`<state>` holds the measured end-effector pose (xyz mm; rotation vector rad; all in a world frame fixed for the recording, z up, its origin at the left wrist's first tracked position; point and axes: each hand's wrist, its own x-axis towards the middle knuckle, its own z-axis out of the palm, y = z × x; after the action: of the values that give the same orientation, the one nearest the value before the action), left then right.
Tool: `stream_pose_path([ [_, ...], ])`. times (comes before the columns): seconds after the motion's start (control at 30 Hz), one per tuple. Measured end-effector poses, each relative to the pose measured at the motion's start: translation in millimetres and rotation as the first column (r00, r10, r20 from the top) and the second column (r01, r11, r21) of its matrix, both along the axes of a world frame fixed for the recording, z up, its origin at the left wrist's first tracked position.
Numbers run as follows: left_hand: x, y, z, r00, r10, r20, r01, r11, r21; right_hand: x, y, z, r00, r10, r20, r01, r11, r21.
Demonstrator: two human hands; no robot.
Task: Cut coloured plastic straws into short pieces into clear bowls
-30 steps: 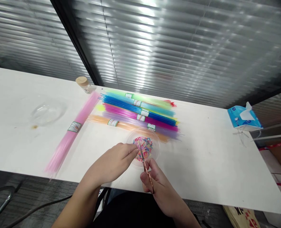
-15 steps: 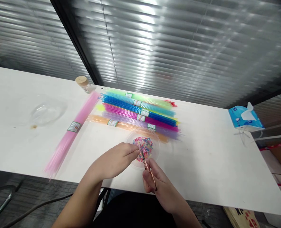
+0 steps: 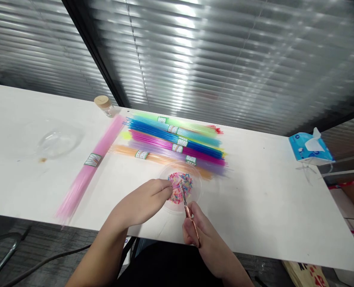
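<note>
A clear round bowl (image 3: 197, 190) holds many small multicoloured cut pieces (image 3: 186, 184). Over its left side is my left hand (image 3: 147, 199), fingers pinched together at the tips; what they hold is too small to make out. My right hand (image 3: 202, 235) is closed on rose-gold-handled scissors (image 3: 191, 221), whose blades point up and left over the pieces. Behind the bowl lie bundles of thin straws: orange (image 3: 157, 158), purple (image 3: 208, 165), magenta (image 3: 161, 142), dark blue (image 3: 161, 131), light blue (image 3: 188, 134) and green (image 3: 182, 122).
A pink straw bundle (image 3: 103, 145) lies slantwise at the left, beside a clear lid-like dish (image 3: 55, 142). Near the blinds stands a jar with a wooden lid (image 3: 104, 104). At the white table's (image 3: 269, 207) right end sits a blue tissue pack (image 3: 310, 148).
My right hand and the scissors have shifted slightly right and down, and the blades are now apart from my left fingertips. My left hand has moved slightly left.
</note>
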<state>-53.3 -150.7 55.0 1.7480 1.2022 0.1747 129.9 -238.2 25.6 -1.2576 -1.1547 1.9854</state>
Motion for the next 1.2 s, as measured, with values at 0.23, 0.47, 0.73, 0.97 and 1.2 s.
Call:
stream_pose_path([
  [0.23,3,-3,4.7,0.998,0.057,-0.014,-0.057,0.998,-0.004,0,-4,7.0,0.993,0.050,0.103,-0.054,0.998,0.030],
  [0.47,8,-6,6.5,0.999,0.009,0.042,-0.006,0.997,-0.074,-6,-3,2.5,0.997,-0.013,-0.080,0.010,0.999,-0.042],
  [0.73,8,-6,8.7,0.999,-0.006,-0.034,0.004,0.997,-0.077,-4,-2,0.7,0.999,0.011,-0.035,-0.011,1.000,-0.013],
  [0.97,9,-3,7.3,0.997,-0.053,-0.048,0.049,0.997,-0.066,-6,-1,-1.4,0.993,-0.025,-0.115,0.020,0.999,-0.041],
  [1.2,9,3,6.7,0.993,-0.086,-0.079,0.080,0.994,-0.069,-5,-1,-8.5,0.994,-0.030,-0.106,0.026,0.999,-0.038],
])
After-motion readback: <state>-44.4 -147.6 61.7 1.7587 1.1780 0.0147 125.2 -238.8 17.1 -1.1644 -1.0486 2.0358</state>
